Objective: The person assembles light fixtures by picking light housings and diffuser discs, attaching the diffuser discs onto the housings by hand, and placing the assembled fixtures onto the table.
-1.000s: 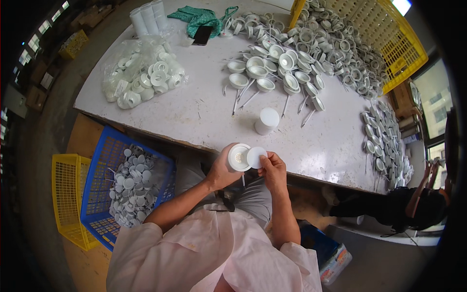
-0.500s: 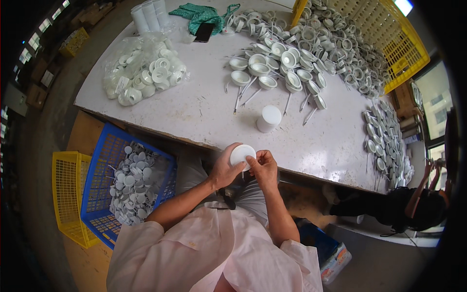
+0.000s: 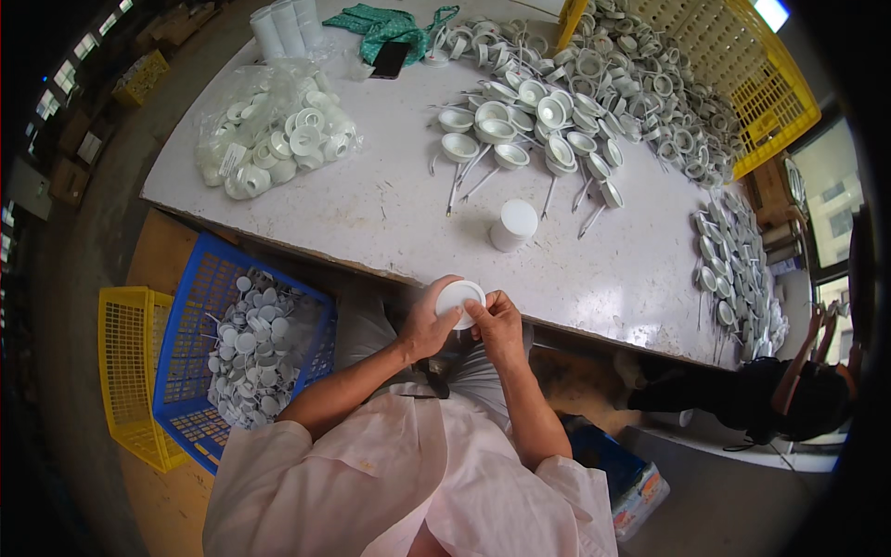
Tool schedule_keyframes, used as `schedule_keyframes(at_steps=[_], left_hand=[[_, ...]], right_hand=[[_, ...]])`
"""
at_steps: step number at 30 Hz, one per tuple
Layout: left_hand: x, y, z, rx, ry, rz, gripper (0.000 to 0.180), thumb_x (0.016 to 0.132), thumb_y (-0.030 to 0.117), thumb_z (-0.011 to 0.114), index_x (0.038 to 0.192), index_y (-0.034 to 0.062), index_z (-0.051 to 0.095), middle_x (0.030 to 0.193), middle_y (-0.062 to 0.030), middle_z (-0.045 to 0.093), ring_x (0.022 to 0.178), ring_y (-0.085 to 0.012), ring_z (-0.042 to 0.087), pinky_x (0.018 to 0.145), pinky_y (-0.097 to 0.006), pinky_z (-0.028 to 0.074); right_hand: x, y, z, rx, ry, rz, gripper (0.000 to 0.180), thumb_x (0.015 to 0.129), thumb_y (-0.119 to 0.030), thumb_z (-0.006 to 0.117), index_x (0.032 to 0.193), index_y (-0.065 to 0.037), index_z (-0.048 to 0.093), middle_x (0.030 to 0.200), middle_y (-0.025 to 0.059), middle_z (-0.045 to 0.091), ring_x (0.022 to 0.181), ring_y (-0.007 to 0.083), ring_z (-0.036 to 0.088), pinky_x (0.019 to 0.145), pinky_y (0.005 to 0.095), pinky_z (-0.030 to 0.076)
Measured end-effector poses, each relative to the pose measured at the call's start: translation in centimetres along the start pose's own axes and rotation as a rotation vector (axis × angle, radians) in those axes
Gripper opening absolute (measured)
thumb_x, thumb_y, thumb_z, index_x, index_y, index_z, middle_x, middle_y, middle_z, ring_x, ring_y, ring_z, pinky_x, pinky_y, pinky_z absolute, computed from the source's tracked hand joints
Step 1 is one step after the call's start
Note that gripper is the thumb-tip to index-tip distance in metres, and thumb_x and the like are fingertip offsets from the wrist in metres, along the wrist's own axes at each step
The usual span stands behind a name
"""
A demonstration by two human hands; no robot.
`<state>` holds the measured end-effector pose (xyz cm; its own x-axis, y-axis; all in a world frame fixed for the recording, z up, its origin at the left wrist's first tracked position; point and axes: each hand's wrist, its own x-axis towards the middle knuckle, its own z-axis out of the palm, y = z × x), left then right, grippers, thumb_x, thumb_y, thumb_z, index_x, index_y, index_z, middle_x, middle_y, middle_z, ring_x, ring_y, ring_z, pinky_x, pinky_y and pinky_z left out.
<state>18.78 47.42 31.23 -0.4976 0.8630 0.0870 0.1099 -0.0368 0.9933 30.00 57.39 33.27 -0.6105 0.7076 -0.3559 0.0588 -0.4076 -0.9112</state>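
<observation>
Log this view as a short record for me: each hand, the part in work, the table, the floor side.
left hand: holds a white round piece by its left side
right hand: thumb on the piece's right edge, fingers curled
piece: flat face up, before the table edge
table, near: upright white cylinder
table, left: clear bag of white rings
table, far: green cloth, dark phone
table, middle: white cups with thin stems
floor side, left: blue basket of small white discs
</observation>
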Motion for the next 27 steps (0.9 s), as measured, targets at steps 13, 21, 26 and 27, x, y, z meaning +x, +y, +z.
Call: schedule_keyframes(at_steps=[13,21,26,27], left_hand=[[-1.7,-3.2,-6.2,-0.52,0.299,-0.184,0.034,0.092,0.018,0.054,0.122,0.0021,0.05,0.1,-0.0079,0.06,0.089,-0.0127,0.057,0.077,-0.025,0.047],[-10.1,-11.5,-21.6,-0.571,0.846,-0.396,0.031,0.092,0.02,0.05,0.121,0.0079,0.048,0.11,-0.0103,0.057,0.095,-0.0257,0.059,0.067,-0.041,0.054],[-18.6,-20.2,-30.2,-0.39,1.054,-0.679,0.047,0.079,0.003,0.048,0.126,0.0103,0.043,0.118,-0.0121,0.051,0.106,-0.0315,0.054,0.076,-0.043,0.053],[-22.3,-23.0,-33.4,-0.378,1.058,-0.702,0.052,0.077,0.002,0.048,0.128,0.0106,0.041,0.119,-0.0133,0.05,0.107,-0.0322,0.052,0.077,-0.041,0.054]], right_hand=[[0.0,0.2,-0.2,-0.051,-0.017,-0.083,0.013,0.087,-0.015,0.064,0.086,-0.007,0.053,0.063,-0.0013,0.052,0.052,0.0059,0.047,0.05,0.0186,0.039],[0.9,-0.7,-5.9,0.012,0.182,-0.215,0.015,0.087,-0.02,0.064,0.089,-0.007,0.056,0.068,-0.0013,0.054,0.058,0.006,0.049,0.052,0.019,0.039],[0.7,-1.9,-8.2,0.009,0.331,-0.228,0.013,0.087,-0.018,0.063,0.088,-0.006,0.056,0.069,-0.0016,0.053,0.057,0.0056,0.048,0.052,0.019,0.04],[0.9,-2.0,-8.7,0.01,0.347,-0.24,0.012,0.087,-0.017,0.063,0.088,-0.006,0.056,0.069,-0.0016,0.053,0.057,0.0053,0.047,0.052,0.019,0.04]])
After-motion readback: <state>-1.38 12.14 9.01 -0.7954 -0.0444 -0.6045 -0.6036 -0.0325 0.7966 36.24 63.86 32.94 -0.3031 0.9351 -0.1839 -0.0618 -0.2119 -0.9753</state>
